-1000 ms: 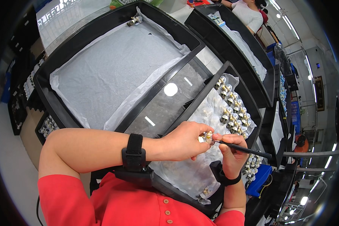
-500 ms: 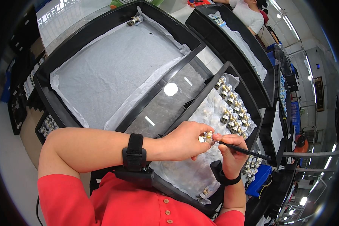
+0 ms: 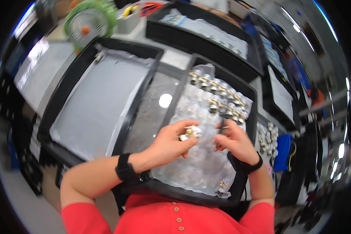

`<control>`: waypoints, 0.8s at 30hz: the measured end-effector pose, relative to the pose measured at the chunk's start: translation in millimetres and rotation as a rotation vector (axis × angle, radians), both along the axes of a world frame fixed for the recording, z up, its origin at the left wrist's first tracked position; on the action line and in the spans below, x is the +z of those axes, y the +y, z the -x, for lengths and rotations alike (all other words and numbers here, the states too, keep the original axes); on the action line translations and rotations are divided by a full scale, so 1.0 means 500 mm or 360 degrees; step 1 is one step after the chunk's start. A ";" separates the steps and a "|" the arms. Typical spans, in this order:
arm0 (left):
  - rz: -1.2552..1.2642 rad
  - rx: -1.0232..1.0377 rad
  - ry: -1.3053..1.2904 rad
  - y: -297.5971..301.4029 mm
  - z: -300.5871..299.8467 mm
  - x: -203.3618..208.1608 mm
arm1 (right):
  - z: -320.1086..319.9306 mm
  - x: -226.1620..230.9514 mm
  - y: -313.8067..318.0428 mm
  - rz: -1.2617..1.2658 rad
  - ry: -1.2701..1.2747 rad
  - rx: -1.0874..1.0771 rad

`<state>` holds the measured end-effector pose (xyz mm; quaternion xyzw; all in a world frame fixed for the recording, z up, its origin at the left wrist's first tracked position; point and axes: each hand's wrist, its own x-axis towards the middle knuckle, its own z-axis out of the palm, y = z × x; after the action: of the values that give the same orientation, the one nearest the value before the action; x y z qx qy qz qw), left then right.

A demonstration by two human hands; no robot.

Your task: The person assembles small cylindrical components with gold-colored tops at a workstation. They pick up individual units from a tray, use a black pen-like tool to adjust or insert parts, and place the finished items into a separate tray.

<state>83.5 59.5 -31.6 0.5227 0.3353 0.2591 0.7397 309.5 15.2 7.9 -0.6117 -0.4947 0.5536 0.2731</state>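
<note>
- Between the thumb and fingers of the left hand [image 3: 163,147], above the right-hand tray, sits the small white-and-gold piece [image 3: 191,133]; that grip is closed around it.
- Just right of it, the right hand [image 3: 238,143] has its grip together on a dark pen-like tool [image 3: 223,124], blurred here.
- Half a second ago the two hands met at the piece; now a gap parts them, so work with the tool seems interrupted.
- Below, the black tray [image 3: 231,76] holds similar pieces [image 3: 213,104] grouped at its far end, with one more [image 3: 222,188] at the near right corner.
- Farther left, a paper-lined tray [image 3: 144,48] bears a lone piece [image 3: 99,57] in its far left corner.
- Beyond it, a green fan [image 3: 85,29] has come fully into view.
</note>
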 end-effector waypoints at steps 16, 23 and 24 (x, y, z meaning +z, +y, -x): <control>0.0030 -0.0059 0.0042 0.001 0.000 0.016 | -0.253 0.049 -0.183 -0.0430 -0.0809 -0.0620; 0.0076 -0.0121 0.0018 0.004 -0.005 0.011 | -0.371 -0.172 -0.254 -0.0234 -0.1785 -0.0670; 0.0072 -0.0118 0.0023 0.005 -0.002 0.011 | -0.365 -0.179 -0.246 -0.0283 -0.1962 -0.0661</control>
<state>84.4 61.8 -25.8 0.5197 0.3269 0.2200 0.7580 491.9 -107.9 -81.5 -0.8748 -0.4760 -0.0057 0.0903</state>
